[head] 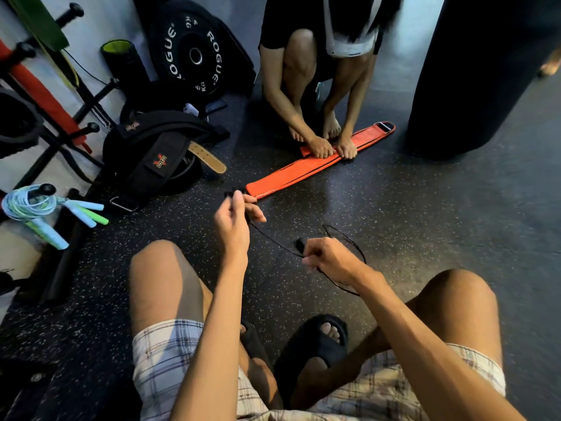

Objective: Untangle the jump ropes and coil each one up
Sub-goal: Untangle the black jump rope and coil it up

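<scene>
One black jump rope mid-coil, pinched in left hand, loops gripped in right hand; next, probably another wrap.

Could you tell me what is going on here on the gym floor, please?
A person sitting on the floor is coiling a black jump rope. Their left grip pinches one end of it, and their right grip holds several loops, so it looks partly coiled. Blue and green jump ropes hang coiled on the rack at the left. Opposite, another person presses both hands on a red belt lying on the floor.
</scene>
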`<state>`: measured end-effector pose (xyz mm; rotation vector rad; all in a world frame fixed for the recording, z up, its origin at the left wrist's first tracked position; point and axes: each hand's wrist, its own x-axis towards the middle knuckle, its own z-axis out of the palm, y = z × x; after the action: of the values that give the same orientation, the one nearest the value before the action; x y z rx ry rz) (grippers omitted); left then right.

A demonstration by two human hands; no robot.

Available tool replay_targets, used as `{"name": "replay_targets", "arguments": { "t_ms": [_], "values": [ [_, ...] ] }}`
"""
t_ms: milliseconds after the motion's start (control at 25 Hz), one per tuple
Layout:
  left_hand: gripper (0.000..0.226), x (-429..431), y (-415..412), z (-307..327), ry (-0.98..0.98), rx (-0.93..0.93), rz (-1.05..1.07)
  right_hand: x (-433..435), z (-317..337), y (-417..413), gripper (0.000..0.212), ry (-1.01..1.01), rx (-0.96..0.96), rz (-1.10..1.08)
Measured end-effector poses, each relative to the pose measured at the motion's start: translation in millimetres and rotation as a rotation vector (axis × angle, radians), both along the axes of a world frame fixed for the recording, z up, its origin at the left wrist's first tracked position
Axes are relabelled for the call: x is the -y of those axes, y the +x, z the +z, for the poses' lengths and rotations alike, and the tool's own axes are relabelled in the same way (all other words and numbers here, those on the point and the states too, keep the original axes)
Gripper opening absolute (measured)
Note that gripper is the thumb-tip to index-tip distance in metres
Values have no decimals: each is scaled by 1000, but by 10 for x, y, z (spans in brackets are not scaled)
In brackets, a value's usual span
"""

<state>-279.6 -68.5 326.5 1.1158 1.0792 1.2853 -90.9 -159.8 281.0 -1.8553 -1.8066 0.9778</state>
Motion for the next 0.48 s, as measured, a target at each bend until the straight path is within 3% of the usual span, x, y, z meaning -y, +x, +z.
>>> {"name": "replay_targets", "arguments": {
  "t_ms": [200, 320, 480],
  "values": [
    [35, 51, 17, -220, 69, -334, -85, -121, 245, -68, 29, 33, 128, 135],
    [36, 94, 2, -297, 26, -534, -164, -187, 405, -79, 25, 118, 152, 157],
    [37, 167, 17, -310, -137, -611, -416, -224, 575, -91, 21, 275, 162, 177]
  ]
}}
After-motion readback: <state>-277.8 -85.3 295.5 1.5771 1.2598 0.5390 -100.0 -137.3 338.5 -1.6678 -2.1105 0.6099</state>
